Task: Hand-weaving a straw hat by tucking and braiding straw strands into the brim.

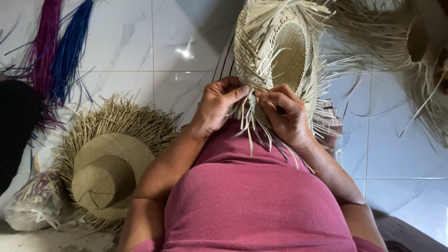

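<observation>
The left hand [217,105] and right hand [284,114] both pinch loose strands at the brim of an unfinished straw hat [280,51], held upright just above them. Left of the left hand, a finished straw hat [105,172] lies on the tiled floor [186,37]; beside it, a clear plastic bag [35,203] holds straw strips.

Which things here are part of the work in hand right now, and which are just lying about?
In hand:
left hand
right hand
unfinished straw hat, both hands pinching its loose brim strands

Lying about:
finished straw hat on the floor
blue and pink fibre bundles
plastic bag of strands
another straw hat, top right
</observation>
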